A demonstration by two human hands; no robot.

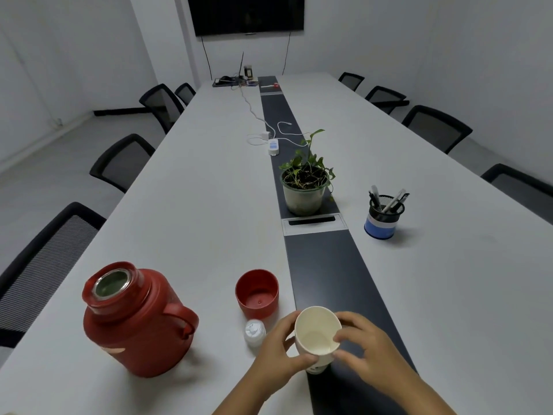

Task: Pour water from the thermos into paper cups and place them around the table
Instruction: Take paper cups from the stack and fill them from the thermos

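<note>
Empty paper cup (317, 332) held in both hands, thermos (134, 320) uncapped and well left of them.

Left hand (279, 345) and right hand (360, 344) are curled round the cup's sides, just above the table (194, 181). Cup judged light, thin-walled, easily crushed; best gripped gently mid-wall. Thermos probably heavy and rigid; its handle faces the hands. Red lid (257, 293) and white stopper (254, 332) lie just left of the left hand.

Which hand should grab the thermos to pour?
Probably the left hand: the thermos stands open on its side, handle turned toward it. The right hand can keep holding the cup.
</note>
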